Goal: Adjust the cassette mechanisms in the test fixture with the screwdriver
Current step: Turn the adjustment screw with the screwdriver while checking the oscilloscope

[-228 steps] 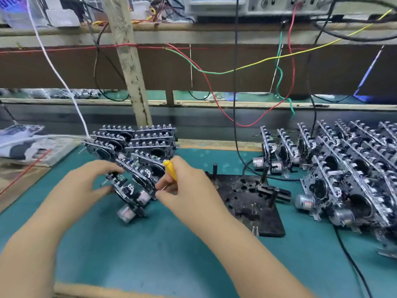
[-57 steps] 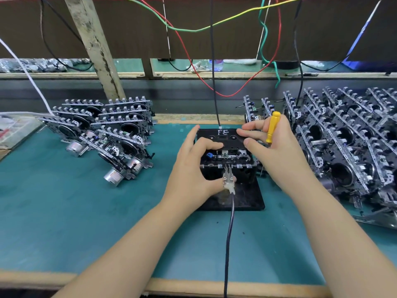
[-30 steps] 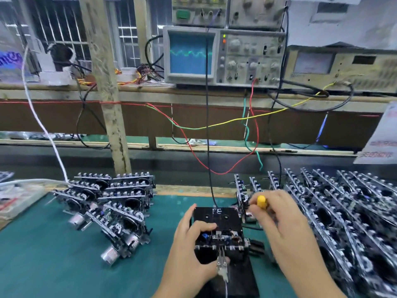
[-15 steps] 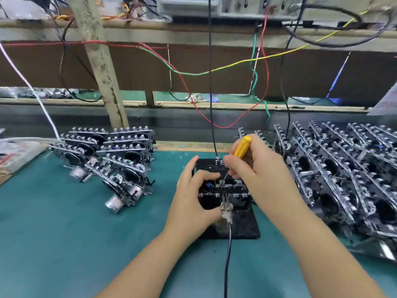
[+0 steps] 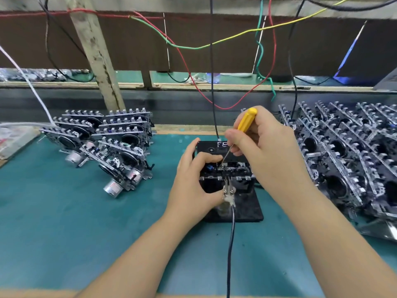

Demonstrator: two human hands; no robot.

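The right hand point(image 5: 264, 147) pinches the yellow-handled screwdriver point(image 5: 247, 119) between thumb and fingertips, its thin shaft slanting down to the cassette mechanism point(image 5: 225, 168) seated on the black test fixture point(image 5: 247, 209). The left hand point(image 5: 193, 186) grips the mechanism's left side, index finger curled over the top, thumb by the metal clip point(image 5: 228, 192) at the fixture's front edge (a dark cable runs from it toward the viewer). To do this well, I would keep the left hand steadying the unit, seat the tip squarely and turn in small increments. Left of the fixture lies a cluster of mechanisms point(image 5: 111, 145); right of it, a larger stack point(image 5: 348, 155), all on the green mat point(image 5: 75, 222).
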